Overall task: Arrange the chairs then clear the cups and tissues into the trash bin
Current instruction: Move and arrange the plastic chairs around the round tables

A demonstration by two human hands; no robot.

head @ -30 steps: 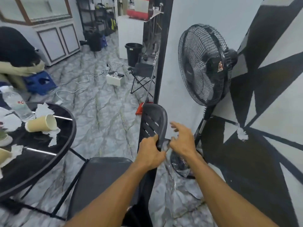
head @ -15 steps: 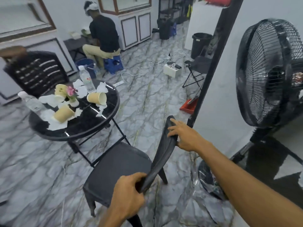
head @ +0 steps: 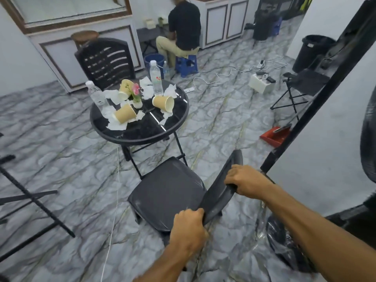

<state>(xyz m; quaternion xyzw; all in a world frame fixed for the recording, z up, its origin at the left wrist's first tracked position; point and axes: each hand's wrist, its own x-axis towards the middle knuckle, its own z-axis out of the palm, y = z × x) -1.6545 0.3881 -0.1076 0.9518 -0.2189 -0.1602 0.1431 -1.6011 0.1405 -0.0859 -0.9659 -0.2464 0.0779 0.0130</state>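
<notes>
A black plastic chair (head: pixel 166 192) stands in front of me, its seat facing the round black table (head: pixel 142 133). My left hand (head: pixel 188 231) grips the near end of its backrest and my right hand (head: pixel 246 181) grips the far end. A second black chair (head: pixel 105 62) stands behind the table. On the table lie tipped paper cups (head: pixel 163 102), (head: pixel 124 113), crumpled tissues (head: pixel 116 125), two water bottles (head: pixel 156 80) and a small flower vase (head: pixel 136 98). A black trash bin (head: pixel 312 53) stands at the far right.
A person sits on a blue stool (head: pixel 186 64) by the back cabinets. Cables and a white box (head: pixel 261 84) lie on the marble floor. A folding chair (head: pixel 301 86), a red dustpan (head: pixel 274 136), a fan base (head: pixel 284 243) and a black stand (head: pixel 30 196) are nearby.
My view has swung left from the fan toward the table. My right hand has closed on the backrest, and the chair now sits turned with its seat toward the table.
</notes>
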